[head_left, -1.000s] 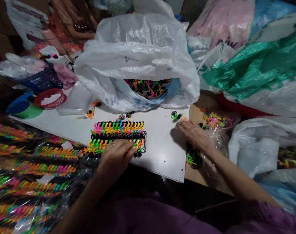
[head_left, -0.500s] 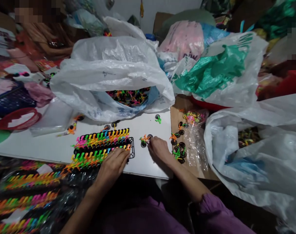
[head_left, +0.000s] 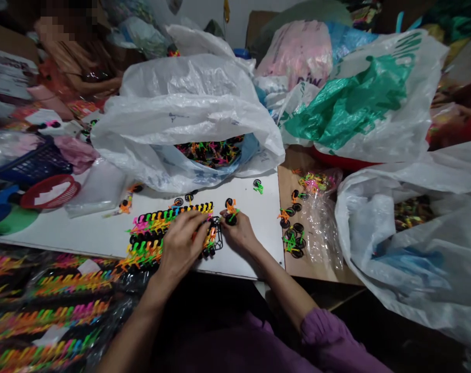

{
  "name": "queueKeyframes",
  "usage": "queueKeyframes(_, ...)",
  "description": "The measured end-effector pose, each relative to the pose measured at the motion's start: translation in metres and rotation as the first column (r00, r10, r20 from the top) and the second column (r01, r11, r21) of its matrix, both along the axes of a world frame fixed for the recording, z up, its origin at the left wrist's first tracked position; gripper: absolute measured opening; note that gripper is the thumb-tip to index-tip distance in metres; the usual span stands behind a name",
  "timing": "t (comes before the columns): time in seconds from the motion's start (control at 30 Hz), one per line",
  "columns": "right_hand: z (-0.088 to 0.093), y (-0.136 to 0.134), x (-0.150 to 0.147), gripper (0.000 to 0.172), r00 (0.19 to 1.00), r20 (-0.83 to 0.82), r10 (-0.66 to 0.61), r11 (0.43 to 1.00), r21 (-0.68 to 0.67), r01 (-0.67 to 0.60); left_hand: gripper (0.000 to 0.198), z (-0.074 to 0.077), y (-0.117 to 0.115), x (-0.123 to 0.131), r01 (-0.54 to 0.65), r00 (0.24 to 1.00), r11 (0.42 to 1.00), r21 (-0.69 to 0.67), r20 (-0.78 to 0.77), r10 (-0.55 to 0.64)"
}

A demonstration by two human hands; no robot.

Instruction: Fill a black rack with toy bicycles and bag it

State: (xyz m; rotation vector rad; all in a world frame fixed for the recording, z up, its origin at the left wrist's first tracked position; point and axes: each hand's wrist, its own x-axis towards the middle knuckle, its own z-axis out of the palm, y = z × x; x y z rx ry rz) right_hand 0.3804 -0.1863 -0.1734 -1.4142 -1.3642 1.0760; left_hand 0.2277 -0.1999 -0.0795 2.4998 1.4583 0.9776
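Observation:
Tight rows of small multicoloured toy bicycles point(head_left: 148, 246) stand on the white table, with a black plastic frame point(head_left: 219, 239) at their right end. My left hand point(head_left: 183, 241) lies over the right part of these rows, thumb and fingers apart; its fingertips are partly hidden among the bicycles. Just right of the frame, my right hand point(head_left: 240, 231) pinches an orange toy bicycle point(head_left: 231, 207) with black wheels, tilted up off the table. A green toy bicycle point(head_left: 258, 186) lies farther back.
Loose toy bicycles point(head_left: 293, 238) lie on the brown board beside a clear plastic bag point(head_left: 319, 228). A large white sack point(head_left: 189, 111) of toy bicycles stands behind; another sack point(head_left: 352, 207) is at right. Packed rows point(head_left: 64, 316) lie lower left. A co-worker point(head_left: 91, 67) sits back left.
My right hand has moved left with the orange toy bicycle, raising it beside the row ends. My left hand has shifted up across the rows, with its thumb spread. The view has turned slightly.

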Motion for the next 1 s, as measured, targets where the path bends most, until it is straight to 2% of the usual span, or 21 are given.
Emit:
queueKeyframes(0.07,0.003,0.012,-0.001,0.015,0.986,0.151,0.075,0.991,0.098,-0.091,0.022,0.004,0.023,0.007,0.014,0.996,0.996,-0.091,-0.087,-0.022)
queueKeyframes(0.13,0.002,0.017,0.0,0.015,0.941,0.31,0.139,0.971,0.142,-0.191,0.02,0.002,0.039,0.013,0.097,0.97,0.964,-0.247,-0.195,-0.147)
queueKeyframes(0.2,0.0,0.018,0.002,0.019,0.893,0.416,0.174,0.956,0.145,-0.254,0.019,-0.005,0.046,0.017,0.146,0.944,0.928,-0.344,-0.233,-0.235)
queueKeyframes(0.23,-0.002,0.018,0.004,0.02,0.876,0.444,0.188,0.952,0.139,-0.275,0.02,-0.008,0.047,0.018,0.147,0.943,0.925,-0.35,-0.233,-0.238)
queueKeyframes(0.4,-0.005,0.02,0.009,0.028,0.814,0.512,0.274,0.923,0.097,-0.372,0.031,-0.015,0.044,0.02,0.125,0.965,0.95,-0.287,-0.188,-0.184)
queueKeyframes(0.5,-0.005,0.022,0.007,0.033,0.803,0.524,0.284,0.914,0.105,-0.392,0.025,-0.012,0.045,0.023,0.141,0.96,0.951,-0.276,-0.196,-0.2)
queueKeyframes(0.63,0.0,0.019,0.006,0.025,0.775,0.565,0.283,0.922,0.063,-0.383,0.025,-0.011,0.043,0.024,0.136,0.963,0.961,-0.241,-0.196,-0.185)
queueKeyframes(0.73,0.005,0.018,0.009,0.021,0.74,0.603,0.297,0.908,0.061,-0.414,0.026,-0.016,0.042,0.021,0.113,0.977,0.964,-0.24,-0.151,-0.152)
queueKeyframes(0.87,0.002,0.021,0.011,0.02,0.682,0.684,0.259,0.907,0.07,-0.415,0.03,-0.026,0.046,0.02,0.111,0.974,0.964,-0.241,-0.167,-0.154)
queueKeyframes(1.0,-0.002,0.022,0.005,0.021,0.639,0.732,0.236,0.912,0.061,-0.406,0.035,-0.028,0.047,0.021,0.137,0.966,0.979,-0.153,-0.198,-0.166)
